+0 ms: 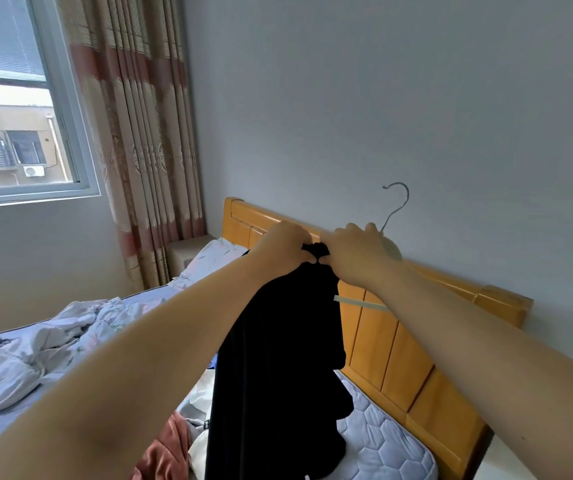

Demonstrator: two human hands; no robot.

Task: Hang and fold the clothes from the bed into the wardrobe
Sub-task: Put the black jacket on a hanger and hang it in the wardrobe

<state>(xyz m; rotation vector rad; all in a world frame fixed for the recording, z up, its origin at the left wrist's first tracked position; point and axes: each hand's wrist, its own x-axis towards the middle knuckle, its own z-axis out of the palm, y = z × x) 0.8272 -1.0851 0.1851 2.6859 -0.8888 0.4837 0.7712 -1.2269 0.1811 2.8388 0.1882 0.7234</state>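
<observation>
Above the bed (387, 441), both hands, left hand (287, 245) and right hand (354, 252), grip a black garment (278, 368) onto a hanger (394, 209); more clothes (171, 448) lie unhung and the wardrobe is unseen, so little seems done.

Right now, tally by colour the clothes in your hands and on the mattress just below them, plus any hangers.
Black garment, gripped by left hand: 1
Pale hanger, held by right hand: 1
Rust-red cloth on the mattress: 1
White cloth beside it, partly hidden: 1
Total: 4
</observation>
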